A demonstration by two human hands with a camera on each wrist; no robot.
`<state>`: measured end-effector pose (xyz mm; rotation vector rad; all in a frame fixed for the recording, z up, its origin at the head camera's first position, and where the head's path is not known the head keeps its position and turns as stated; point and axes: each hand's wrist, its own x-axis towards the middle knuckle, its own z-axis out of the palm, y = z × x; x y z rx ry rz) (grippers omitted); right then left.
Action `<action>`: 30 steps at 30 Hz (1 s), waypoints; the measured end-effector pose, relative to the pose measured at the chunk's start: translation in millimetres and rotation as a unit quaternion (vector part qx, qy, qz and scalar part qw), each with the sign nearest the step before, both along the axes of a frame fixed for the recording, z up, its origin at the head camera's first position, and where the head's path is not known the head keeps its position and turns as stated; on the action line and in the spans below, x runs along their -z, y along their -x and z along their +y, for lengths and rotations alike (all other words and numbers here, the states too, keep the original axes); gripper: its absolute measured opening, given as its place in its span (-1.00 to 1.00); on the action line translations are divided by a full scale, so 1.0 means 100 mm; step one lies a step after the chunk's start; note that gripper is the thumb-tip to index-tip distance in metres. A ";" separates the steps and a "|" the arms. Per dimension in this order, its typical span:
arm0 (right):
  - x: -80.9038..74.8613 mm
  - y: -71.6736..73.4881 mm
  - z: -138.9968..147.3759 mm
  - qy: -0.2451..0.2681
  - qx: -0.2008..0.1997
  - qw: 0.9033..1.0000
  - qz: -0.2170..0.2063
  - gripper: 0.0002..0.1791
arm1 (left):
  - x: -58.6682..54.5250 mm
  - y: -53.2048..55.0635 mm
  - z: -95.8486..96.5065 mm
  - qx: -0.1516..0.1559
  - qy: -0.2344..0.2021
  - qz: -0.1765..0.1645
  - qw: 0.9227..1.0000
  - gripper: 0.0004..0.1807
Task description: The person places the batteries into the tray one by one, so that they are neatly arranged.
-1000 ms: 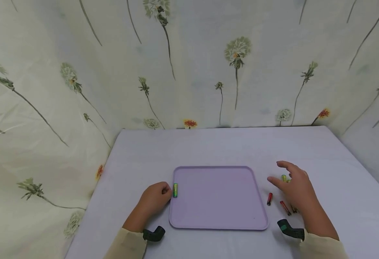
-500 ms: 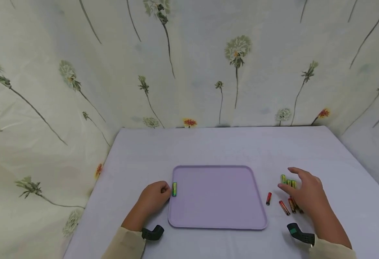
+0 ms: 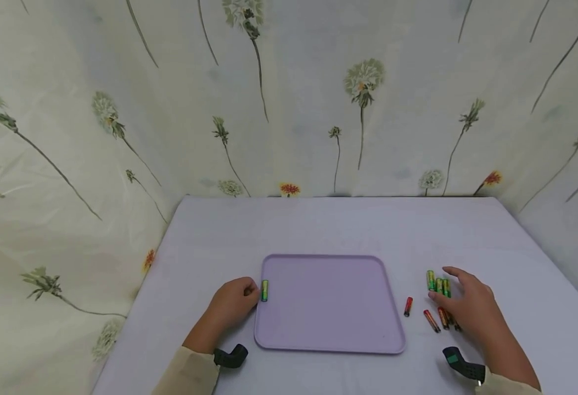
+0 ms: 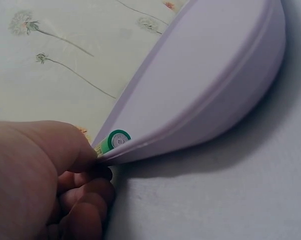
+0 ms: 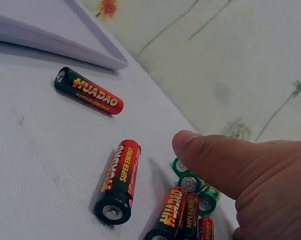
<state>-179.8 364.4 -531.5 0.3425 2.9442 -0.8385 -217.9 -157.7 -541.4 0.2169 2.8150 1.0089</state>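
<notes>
A pale worktop (image 3: 328, 225) carries a lilac tray (image 3: 330, 307), its left rim pinched between the thumb and curled fingers of a person's left hand (image 3: 234, 300). The right hand (image 3: 470, 303), thumb and forefinger spread well apart with nothing seen in its grip, hovers at a group of green batteries (image 3: 430, 280) right of the tray. Red-and-black batteries (image 5: 119, 181) lie nearer the person, labelled "HUADAO" and "SUPER ENERGY." One green battery (image 3: 264, 291) lies inside the tray's left edge.
</notes>
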 end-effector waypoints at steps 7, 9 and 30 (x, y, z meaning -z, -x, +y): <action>0.02 0.00 0.05 0.025 -0.005 0.999 -0.026 0.12 | 0.02 0.00 0.00 0.003 -0.003 -0.002 1.000 -0.85; 0.03 0.00 0.07 0.032 -0.005 0.999 -0.034 0.11 | 0.01 0.00 0.00 0.004 -0.005 0.001 1.000 -0.85; 0.15 0.02 0.06 0.018 0.007 1.000 -0.021 -0.07 | -0.01 -0.01 0.03 0.003 -0.002 0.015 1.000 -0.84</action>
